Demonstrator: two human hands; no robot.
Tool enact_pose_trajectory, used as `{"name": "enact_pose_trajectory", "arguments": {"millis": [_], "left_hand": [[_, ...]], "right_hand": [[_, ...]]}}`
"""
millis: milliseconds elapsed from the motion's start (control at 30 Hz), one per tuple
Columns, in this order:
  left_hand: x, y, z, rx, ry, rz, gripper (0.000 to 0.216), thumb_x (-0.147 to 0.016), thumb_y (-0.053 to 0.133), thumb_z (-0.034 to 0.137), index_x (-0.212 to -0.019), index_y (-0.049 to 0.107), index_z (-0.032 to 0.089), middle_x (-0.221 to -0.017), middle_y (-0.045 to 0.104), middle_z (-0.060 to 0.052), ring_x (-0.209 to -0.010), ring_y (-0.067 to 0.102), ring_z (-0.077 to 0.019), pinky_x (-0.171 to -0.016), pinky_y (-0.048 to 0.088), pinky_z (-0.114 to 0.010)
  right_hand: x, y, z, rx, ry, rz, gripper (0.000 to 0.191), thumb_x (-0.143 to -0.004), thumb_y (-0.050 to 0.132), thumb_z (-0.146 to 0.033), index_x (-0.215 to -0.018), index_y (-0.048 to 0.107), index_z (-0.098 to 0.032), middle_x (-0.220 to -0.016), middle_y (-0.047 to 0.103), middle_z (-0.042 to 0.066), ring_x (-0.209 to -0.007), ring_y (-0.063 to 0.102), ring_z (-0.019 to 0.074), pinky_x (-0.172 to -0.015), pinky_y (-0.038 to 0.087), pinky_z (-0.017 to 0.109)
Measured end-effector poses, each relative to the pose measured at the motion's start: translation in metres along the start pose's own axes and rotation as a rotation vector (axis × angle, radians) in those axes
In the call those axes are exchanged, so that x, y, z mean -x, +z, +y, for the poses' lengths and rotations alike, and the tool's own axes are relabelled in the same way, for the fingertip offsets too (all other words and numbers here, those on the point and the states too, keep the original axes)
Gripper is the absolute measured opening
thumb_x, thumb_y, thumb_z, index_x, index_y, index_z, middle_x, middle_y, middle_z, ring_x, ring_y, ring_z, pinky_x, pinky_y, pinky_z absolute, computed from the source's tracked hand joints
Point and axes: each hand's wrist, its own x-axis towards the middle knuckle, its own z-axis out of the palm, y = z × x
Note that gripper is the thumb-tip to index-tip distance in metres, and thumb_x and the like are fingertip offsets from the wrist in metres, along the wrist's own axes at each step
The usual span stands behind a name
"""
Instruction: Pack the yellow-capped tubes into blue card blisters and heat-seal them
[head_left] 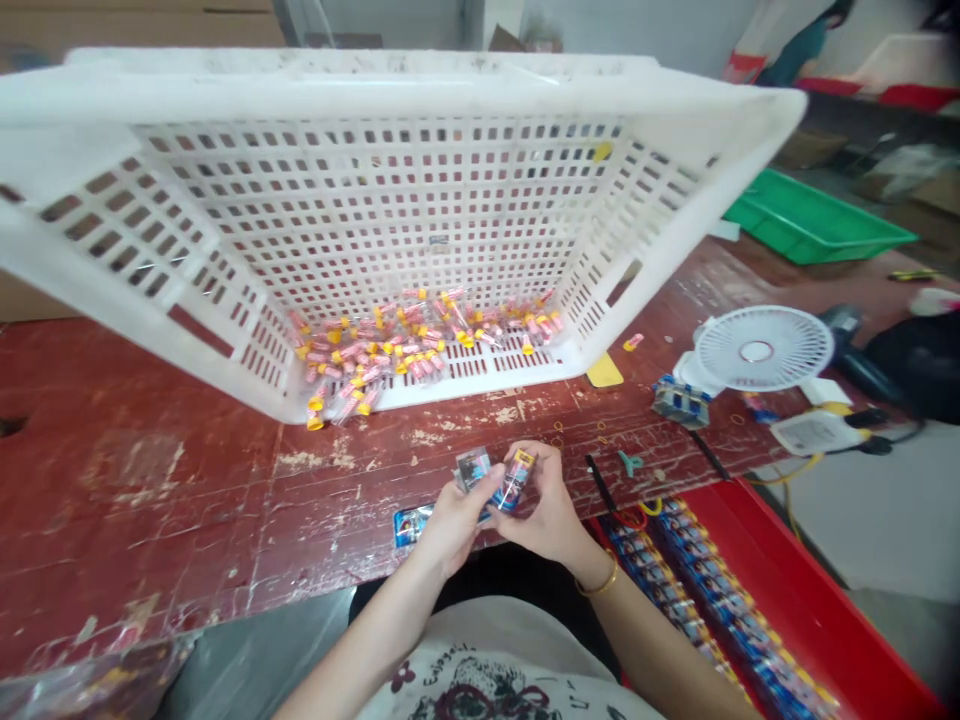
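Observation:
My left hand (pixel 454 520) pinches a small clear packet (pixel 472 467) just above the near edge of the worn red table (pixel 150 480). My right hand (pixel 547 505), with a gold bangle on its wrist, grips a small pink item with a yellow cap (pixel 517 472) close beside that packet. A blue printed card (pixel 411 525) lies flat on the table just left of my left hand. A big white perforated crate (pixel 375 200) is tipped on its side beyond my hands, and several pink items with yellow caps (pixel 405 345) are heaped along its lower wall.
A red tray (pixel 795 590) with rows of blue packed cards (pixel 675 590) sits at my right. A small white fan (pixel 761 348), cables and a green tray (pixel 810 220) stand farther right. Another person's arm (pixel 877 295) rests at the right edge. Clear bags (pixel 90 680) lie lower left.

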Motion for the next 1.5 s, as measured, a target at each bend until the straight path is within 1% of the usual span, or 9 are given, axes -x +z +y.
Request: {"name": "enact_pose_trajectory", "arguments": {"millis": [133,333,433,700,933,1067,1200,1367,1500], "left_hand": [[-0.004,-0.01,-0.005,-0.078,-0.078,-0.051,0.04,-0.077,0.069,0.038,-0.107,0.065,0.013,-0.11,0.07,-0.014,-0.093,0.068,-0.0242,-0.071,0.057,-0.032],[-0.014,-0.013,-0.024,-0.266,-0.103,-0.058,0.046,-0.064,0.081,0.033,-0.101,0.066,0.011,-0.097,0.074,-0.013,-0.086,0.07,-0.0254,-0.079,0.057,-0.036],[-0.015,-0.005,-0.028,-0.295,-0.109,-0.042,0.047,-0.058,0.084,0.033,-0.095,0.067,0.01,-0.089,0.075,-0.012,-0.081,0.071,-0.0259,-0.076,0.058,-0.036],[-0.014,0.002,-0.029,-0.268,-0.131,-0.01,0.034,-0.064,0.08,0.03,-0.088,0.067,0.009,-0.091,0.074,-0.013,-0.082,0.071,-0.0241,-0.072,0.059,-0.032],[-0.012,-0.006,-0.024,-0.191,-0.138,0.005,0.038,-0.075,0.071,0.028,-0.109,0.062,0.015,-0.102,0.072,-0.013,-0.088,0.07,-0.0252,-0.068,0.059,-0.034],[-0.012,-0.011,-0.02,-0.181,-0.107,-0.028,0.041,-0.066,0.079,0.035,-0.098,0.067,0.012,-0.1,0.072,-0.015,-0.089,0.069,-0.0266,-0.071,0.058,-0.034],[-0.012,-0.016,-0.016,-0.182,-0.02,0.024,0.043,-0.057,0.085,0.036,-0.088,0.07,0.011,-0.084,0.074,-0.013,-0.08,0.07,-0.0248,-0.068,0.058,-0.033],[0.002,-0.024,-0.004,-0.145,0.01,0.057,0.041,-0.059,0.083,0.036,-0.087,0.07,0.01,-0.089,0.074,-0.015,-0.077,0.07,-0.0227,-0.064,0.057,-0.028],[0.013,-0.027,0.006,-0.063,0.028,0.078,0.038,-0.065,0.079,0.035,-0.092,0.069,0.01,-0.098,0.072,-0.018,-0.083,0.07,-0.025,-0.062,0.057,-0.028]], "right_hand": [[0.035,-0.062,0.036,0.234,0.052,0.227,0.063,-0.063,0.072,-0.027,-0.113,0.034,-0.024,-0.108,0.046,0.006,-0.094,0.053,0.0199,-0.083,0.048,0.038],[0.191,-0.213,0.11,0.85,0.593,0.62,0.054,-0.056,0.069,-0.045,-0.095,0.039,-0.023,-0.1,0.049,0.01,-0.099,0.05,0.0311,-0.089,0.041,0.048],[0.249,-0.255,0.13,0.925,0.841,0.617,0.056,-0.047,0.069,-0.049,-0.086,0.04,-0.022,-0.093,0.049,0.01,-0.098,0.05,0.037,-0.084,0.04,0.054],[0.241,-0.273,0.186,1.002,1.027,0.457,0.062,-0.045,0.068,-0.051,-0.096,0.049,-0.021,-0.11,0.052,0.012,-0.111,0.049,0.0354,-0.09,0.039,0.048],[0.249,-0.272,0.168,1.097,0.856,0.49,0.086,-0.05,0.065,-0.066,-0.115,0.048,-0.014,-0.11,0.055,0.018,-0.111,0.051,0.0403,-0.086,0.042,0.051],[0.185,-0.241,0.146,1.165,0.401,0.718,0.061,-0.066,0.059,-0.061,-0.105,0.055,-0.014,-0.099,0.059,0.019,-0.097,0.056,0.0401,-0.078,0.045,0.054],[0.031,-0.153,0.109,0.802,-0.131,0.38,0.022,-0.08,0.055,-0.039,-0.092,0.054,-0.021,-0.097,0.061,0.012,-0.098,0.058,0.0275,-0.089,0.046,0.045],[-0.156,-0.051,0.092,0.709,-0.142,0.181,0.021,-0.081,0.05,-0.022,-0.1,0.055,-0.016,-0.108,0.058,0.014,-0.108,0.051,0.0254,-0.098,0.04,0.041],[-0.21,-0.018,0.105,0.687,-0.064,0.212,0.024,-0.077,0.049,-0.013,-0.098,0.059,-0.008,-0.122,0.049,0.024,-0.114,0.045,0.0338,-0.099,0.032,0.054]]}}
